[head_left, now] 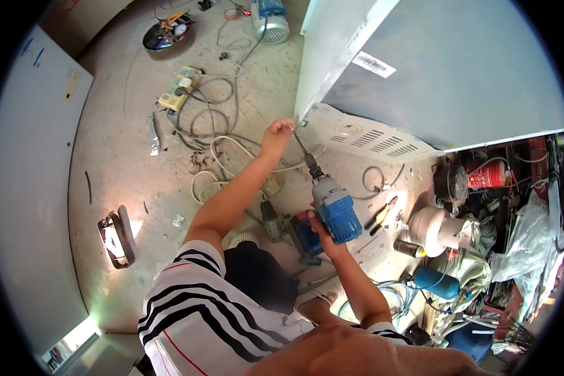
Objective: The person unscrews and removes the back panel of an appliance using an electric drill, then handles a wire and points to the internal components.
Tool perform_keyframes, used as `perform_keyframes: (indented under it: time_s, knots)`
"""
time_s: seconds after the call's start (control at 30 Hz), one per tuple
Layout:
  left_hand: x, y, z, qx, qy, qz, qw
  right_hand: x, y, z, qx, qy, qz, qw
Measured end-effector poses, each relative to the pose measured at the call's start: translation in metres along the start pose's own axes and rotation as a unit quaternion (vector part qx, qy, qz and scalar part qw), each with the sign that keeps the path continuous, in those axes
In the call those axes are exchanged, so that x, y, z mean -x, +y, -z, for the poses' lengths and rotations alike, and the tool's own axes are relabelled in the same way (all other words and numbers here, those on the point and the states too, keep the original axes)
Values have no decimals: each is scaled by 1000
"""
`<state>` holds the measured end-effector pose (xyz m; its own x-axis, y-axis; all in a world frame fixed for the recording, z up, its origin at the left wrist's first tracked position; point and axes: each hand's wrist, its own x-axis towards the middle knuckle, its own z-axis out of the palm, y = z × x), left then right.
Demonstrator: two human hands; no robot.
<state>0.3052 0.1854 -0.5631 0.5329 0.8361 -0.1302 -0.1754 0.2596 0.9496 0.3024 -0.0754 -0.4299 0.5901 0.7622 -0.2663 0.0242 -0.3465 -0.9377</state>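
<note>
One hand (pixel 324 234), right, is gripping the drill (pixel 336 210), left (pixel 277 136) pinching at its fitted bit (pixel 301 142) by the cabinet (pixel 420 81), work seemingly unfinished

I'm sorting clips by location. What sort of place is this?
Probably a repair workshop: the right hand holds a blue power drill, with a yellow power strip and a teal cylinder nearby.

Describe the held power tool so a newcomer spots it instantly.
Find the big grey cabinet at upper right. Below its vented panel in view, the right hand holds the power tool, its long bit pointing toward the left hand. Its bright blue body sets it apart from the dull greenish drill to its left.
</note>
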Motion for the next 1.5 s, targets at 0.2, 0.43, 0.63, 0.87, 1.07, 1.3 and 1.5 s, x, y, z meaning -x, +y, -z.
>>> perform_keyframes:
  time_s: [0.2,0.43,0.63,0.87,1.07,1.3,1.5]
  knots:
    - [10,-10,-34,-68,19,-95,993,7,23,-19,-83,144,7,986]
    - [23,4,-47,-200,78,-285,934,17,42,-14,-20,152,-35,988]
    - [19,39,-49,-319,76,-401,855,21,67,-17,8,178,-10,984]
    - [19,40,-51,-328,84,-435,834,24,59,-15,-75,168,-44,982]
    - [19,60,-51,-457,106,-477,743,26,71,-6,-35,162,-59,984]
    - [11,91,-47,-545,90,-528,645,23,91,-6,33,181,12,983]
    - [13,98,-54,-569,80,-515,636,21,81,-5,22,182,-10,983]
